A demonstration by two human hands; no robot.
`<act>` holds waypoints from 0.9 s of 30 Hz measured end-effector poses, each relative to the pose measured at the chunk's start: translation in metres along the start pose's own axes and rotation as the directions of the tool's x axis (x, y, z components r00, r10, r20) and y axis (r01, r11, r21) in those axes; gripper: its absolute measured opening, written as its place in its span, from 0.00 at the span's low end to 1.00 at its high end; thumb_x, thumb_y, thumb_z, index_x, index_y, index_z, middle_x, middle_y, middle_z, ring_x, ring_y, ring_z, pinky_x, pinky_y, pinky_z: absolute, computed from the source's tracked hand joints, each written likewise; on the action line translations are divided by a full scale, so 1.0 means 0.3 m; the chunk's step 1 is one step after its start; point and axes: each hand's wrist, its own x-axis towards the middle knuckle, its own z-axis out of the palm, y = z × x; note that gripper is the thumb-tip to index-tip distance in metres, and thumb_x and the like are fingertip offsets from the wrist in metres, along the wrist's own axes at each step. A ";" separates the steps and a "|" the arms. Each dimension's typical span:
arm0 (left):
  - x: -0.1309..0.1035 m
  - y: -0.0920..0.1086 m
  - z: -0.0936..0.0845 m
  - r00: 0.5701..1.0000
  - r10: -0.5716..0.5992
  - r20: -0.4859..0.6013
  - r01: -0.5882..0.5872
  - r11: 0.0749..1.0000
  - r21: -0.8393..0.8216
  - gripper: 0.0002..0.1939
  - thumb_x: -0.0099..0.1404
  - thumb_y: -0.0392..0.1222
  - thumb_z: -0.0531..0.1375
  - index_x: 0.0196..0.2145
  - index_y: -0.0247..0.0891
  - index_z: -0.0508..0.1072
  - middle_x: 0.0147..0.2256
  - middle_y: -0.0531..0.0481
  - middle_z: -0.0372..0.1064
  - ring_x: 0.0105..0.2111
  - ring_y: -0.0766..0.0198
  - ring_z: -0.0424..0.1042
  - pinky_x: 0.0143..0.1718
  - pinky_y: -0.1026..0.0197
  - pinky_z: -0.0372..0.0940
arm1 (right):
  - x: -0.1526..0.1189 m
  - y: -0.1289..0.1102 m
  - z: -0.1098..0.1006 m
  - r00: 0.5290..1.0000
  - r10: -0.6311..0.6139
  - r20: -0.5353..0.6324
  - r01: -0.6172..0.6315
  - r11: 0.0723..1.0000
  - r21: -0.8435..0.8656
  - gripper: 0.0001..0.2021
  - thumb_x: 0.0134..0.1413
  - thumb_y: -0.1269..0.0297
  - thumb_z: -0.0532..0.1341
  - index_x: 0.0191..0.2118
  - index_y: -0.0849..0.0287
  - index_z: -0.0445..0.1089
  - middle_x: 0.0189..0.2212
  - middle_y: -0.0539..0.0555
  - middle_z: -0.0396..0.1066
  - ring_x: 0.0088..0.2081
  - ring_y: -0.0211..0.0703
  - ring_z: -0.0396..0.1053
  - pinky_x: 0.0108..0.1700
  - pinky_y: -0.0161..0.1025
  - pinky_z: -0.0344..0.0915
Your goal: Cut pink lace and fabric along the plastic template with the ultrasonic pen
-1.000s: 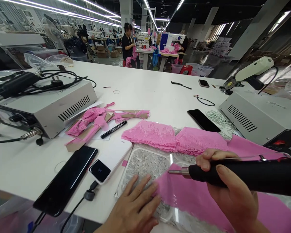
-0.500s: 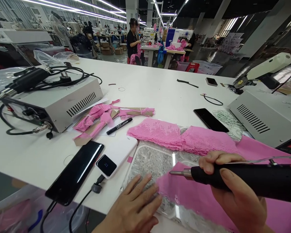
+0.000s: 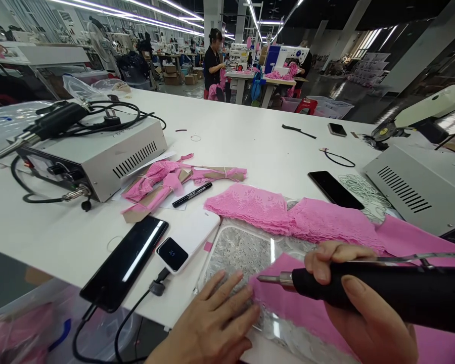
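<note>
My right hand [image 3: 358, 298] is wrapped around a thick black handheld tool [image 3: 394, 290] with a slim metal tip. The tip points left, over the left corner of a flat pink fabric piece [image 3: 299, 298]; whether it touches the cloth I cannot tell. My left hand [image 3: 218, 318] lies flat with fingers spread, its fingertips at that same corner. Beneath the fabric is a grey-patterned board [image 3: 238, 247] with a clear glossy cover. Along its far edge rest two stacks of pink lace pieces, a left stack [image 3: 250, 205] and a right stack [image 3: 333, 222].
A grey control box [image 3: 109, 156] with a second black tool [image 3: 56, 121] on top stands left; another grey box [image 3: 413, 187] stands right. Nearby lie a black phone [image 3: 125, 263], a white power bank [image 3: 189, 237], a marker [image 3: 192, 195] and pink bundles [image 3: 155, 177]. One person [image 3: 213, 65] stands behind.
The tool's tip has moved left, nearer the fabric corner and my left fingertips. My left hand stays flat in place. The whole view has shifted slightly.
</note>
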 end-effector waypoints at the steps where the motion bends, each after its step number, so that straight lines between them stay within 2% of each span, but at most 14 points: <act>1: -0.001 0.000 0.002 1.000 0.003 0.001 -0.003 1.000 0.005 0.23 0.64 0.42 0.64 0.55 0.35 0.69 0.56 0.43 0.69 0.66 0.52 0.53 0.65 0.45 0.52 | -0.001 0.004 0.003 1.000 -0.003 0.011 0.003 1.000 0.002 0.04 0.55 0.62 0.64 0.35 0.53 0.70 0.26 0.49 0.66 0.27 0.36 0.66 0.34 0.35 0.71; 14: 0.000 -0.001 0.007 1.000 0.011 -0.015 -0.010 1.000 0.015 0.20 0.66 0.43 0.62 0.54 0.36 0.70 0.55 0.43 0.70 0.64 0.51 0.57 0.64 0.46 0.54 | -0.008 0.008 0.030 0.999 -0.038 0.011 0.039 0.999 -0.034 0.04 0.55 0.62 0.64 0.35 0.53 0.71 0.28 0.50 0.67 0.25 0.36 0.66 0.33 0.38 0.71; 18: -0.008 -0.016 0.025 0.993 0.043 -0.107 -0.039 0.999 0.036 0.17 0.67 0.42 0.61 0.52 0.35 0.73 0.54 0.43 0.71 0.64 0.50 0.56 0.66 0.46 0.50 | 0.020 -0.009 -0.035 0.998 -0.045 -0.049 0.045 0.999 -0.003 0.03 0.53 0.63 0.64 0.35 0.54 0.72 0.29 0.50 0.67 0.25 0.36 0.66 0.31 0.39 0.69; 22: -0.004 -0.041 0.048 0.989 0.088 -0.120 -0.077 0.993 0.095 0.16 0.71 0.44 0.57 0.52 0.36 0.73 0.55 0.45 0.70 0.65 0.51 0.55 0.68 0.45 0.42 | 0.041 -0.027 -0.147 0.962 -0.103 -0.253 0.104 0.995 -0.013 0.03 0.49 0.68 0.63 0.32 0.56 0.73 0.31 0.50 0.66 0.25 0.35 0.65 0.32 0.39 0.69; 24: 0.009 -0.043 0.054 0.989 0.089 -0.115 -0.076 0.990 0.116 0.16 0.72 0.45 0.55 0.53 0.37 0.73 0.57 0.46 0.69 0.65 0.51 0.53 0.68 0.44 0.40 | 0.038 -0.030 -0.181 0.938 -0.103 -0.330 0.106 0.994 -0.008 0.04 0.48 0.69 0.61 0.32 0.56 0.73 0.31 0.50 0.65 0.25 0.34 0.64 0.32 0.39 0.69; 27: 0.037 -0.033 0.051 0.992 0.070 -0.102 -0.060 0.994 0.096 0.18 0.71 0.46 0.56 0.54 0.37 0.72 0.58 0.45 0.67 0.66 0.50 0.53 0.67 0.41 0.42 | 0.022 -0.022 -0.176 0.947 -0.085 -0.310 0.091 0.996 0.004 0.04 0.49 0.69 0.61 0.32 0.55 0.73 0.31 0.50 0.65 0.25 0.34 0.64 0.32 0.39 0.69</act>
